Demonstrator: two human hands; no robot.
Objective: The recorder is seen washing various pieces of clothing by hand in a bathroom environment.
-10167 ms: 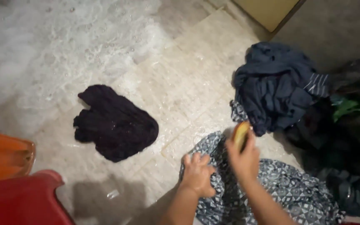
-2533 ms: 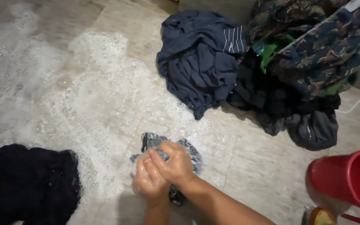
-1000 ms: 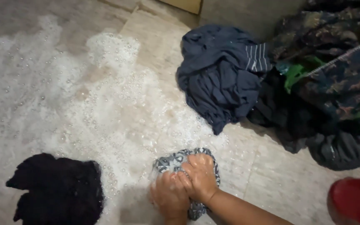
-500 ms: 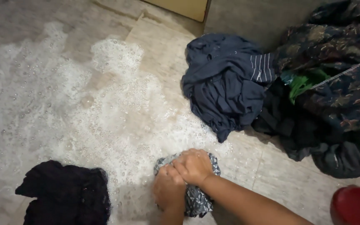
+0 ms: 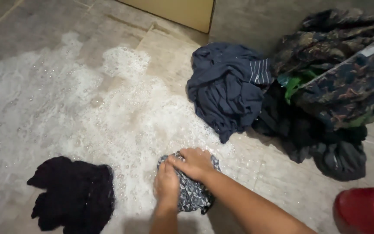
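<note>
A bunched grey patterned cloth (image 5: 193, 195) lies on the wet, soapy tiled floor (image 5: 66, 99) near the bottom middle of the head view. My left hand (image 5: 166, 184) grips its left side with fingers closed. My right hand (image 5: 194, 163) presses on top of the bundle, fingers curled over it. Both hands are squeezed together on the cloth. White suds (image 5: 122, 108) spread over the tiles just beyond it.
A black wet garment (image 5: 72, 195) lies at the lower left. A dark blue garment (image 5: 226, 93) and a heap of dark and camouflage-patterned clothes (image 5: 334, 86) sit at the right. A red bucket (image 5: 366, 210) is at the lower right corner. A yellowish door base (image 5: 174, 11) is at the top.
The patterned cloth went from spread out to a tight bundle under both hands. Over the last second my hands stayed on it while the view shifted and the clothes heap moved up and right.
</note>
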